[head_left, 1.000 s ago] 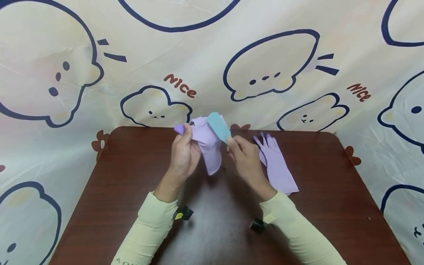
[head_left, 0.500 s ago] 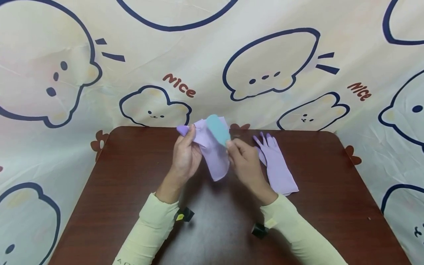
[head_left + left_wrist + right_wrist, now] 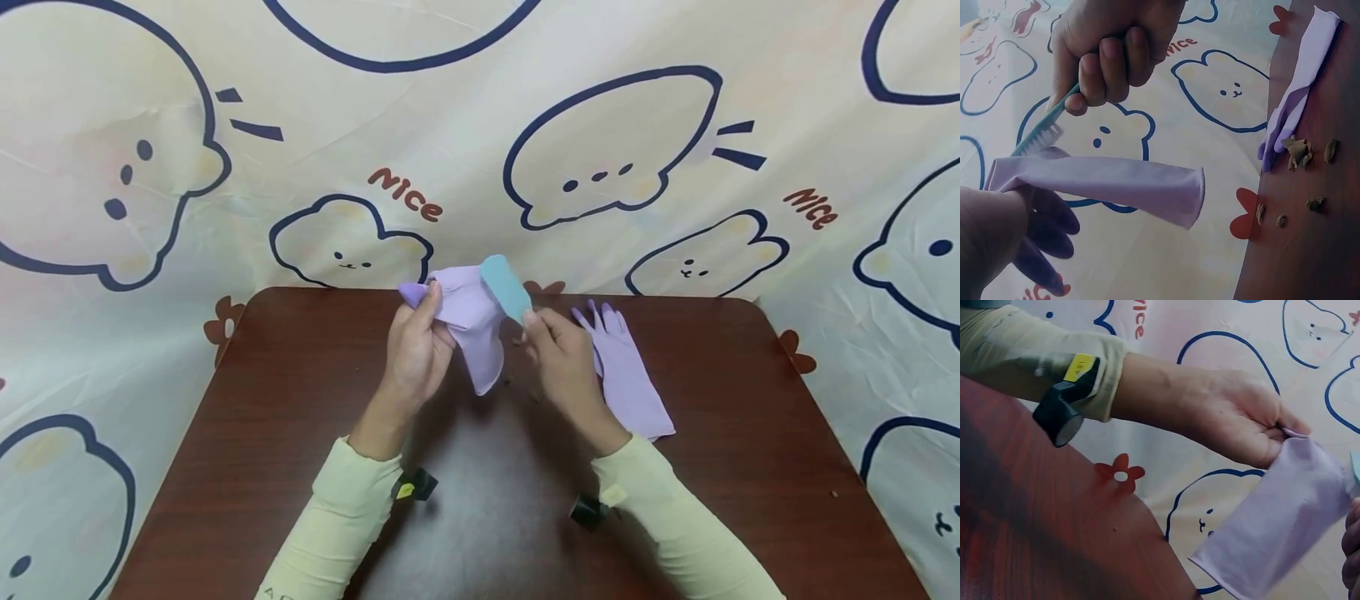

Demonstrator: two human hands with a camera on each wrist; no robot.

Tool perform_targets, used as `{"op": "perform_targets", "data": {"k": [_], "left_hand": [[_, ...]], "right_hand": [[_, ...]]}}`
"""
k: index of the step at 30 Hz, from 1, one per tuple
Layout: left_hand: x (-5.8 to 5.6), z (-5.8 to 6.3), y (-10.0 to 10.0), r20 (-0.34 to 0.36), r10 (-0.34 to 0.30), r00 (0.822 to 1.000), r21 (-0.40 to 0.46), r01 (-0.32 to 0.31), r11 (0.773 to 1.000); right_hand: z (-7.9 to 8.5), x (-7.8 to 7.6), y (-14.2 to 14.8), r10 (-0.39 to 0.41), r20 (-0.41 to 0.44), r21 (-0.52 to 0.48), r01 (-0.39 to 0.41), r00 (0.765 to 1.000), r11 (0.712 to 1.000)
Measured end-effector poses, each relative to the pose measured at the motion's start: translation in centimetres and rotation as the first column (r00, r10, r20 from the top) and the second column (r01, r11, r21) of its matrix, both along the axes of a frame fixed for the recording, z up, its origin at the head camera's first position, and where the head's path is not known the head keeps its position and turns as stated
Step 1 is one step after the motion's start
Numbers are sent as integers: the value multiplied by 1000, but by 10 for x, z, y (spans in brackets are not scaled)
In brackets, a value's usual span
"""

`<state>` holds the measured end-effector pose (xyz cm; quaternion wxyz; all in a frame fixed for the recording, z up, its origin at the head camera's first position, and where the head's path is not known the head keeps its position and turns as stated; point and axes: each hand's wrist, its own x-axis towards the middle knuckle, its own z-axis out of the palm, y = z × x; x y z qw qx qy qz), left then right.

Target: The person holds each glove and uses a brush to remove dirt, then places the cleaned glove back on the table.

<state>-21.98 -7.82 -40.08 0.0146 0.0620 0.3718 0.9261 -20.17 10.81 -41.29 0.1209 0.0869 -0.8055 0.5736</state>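
Observation:
My left hand (image 3: 416,358) pinches a lilac rubber glove (image 3: 472,308) between thumb and fingers, held up over the far part of the table. Its cuff hangs down, and darker purple glove fingers (image 3: 1054,228) poke out below the hand in the left wrist view. The right hand (image 3: 566,362) grips a teal brush (image 3: 506,287) by its handle, fingers curled round it. White bristles (image 3: 1044,139) face the held glove, right at its surface near the left hand. In the right wrist view the brush is mostly cut off at the right edge.
A second lilac glove (image 3: 633,375) lies flat on the brown table (image 3: 300,442), right of the right hand. Several brown crumbs (image 3: 1297,153) are scattered near it toward the table's far edge. A cartoon-printed cloth (image 3: 465,125) hangs behind the table.
The brush has moved slightly up and right with the right hand. The hanging cuff of the held glove swung toward the right hand, then back left. The glove on the table has stayed put.

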Motion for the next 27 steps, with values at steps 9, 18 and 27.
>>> {"op": "perform_targets", "data": {"k": [9,18,27], "left_hand": [[2,0,-4,30,3,1000,-31,-2,1000],[5,-4,9,22,-12,1000,-122,15,992],[5,-1,12,37,-12,999,-72,15,997]], "right_hand": [[-9,-13,22,-17,168,-193,50,986,980],[-4,-7,16,-1,224,-168,40,975,985],[-11,-2,16,57,271,-128,-23,961,992]]}}
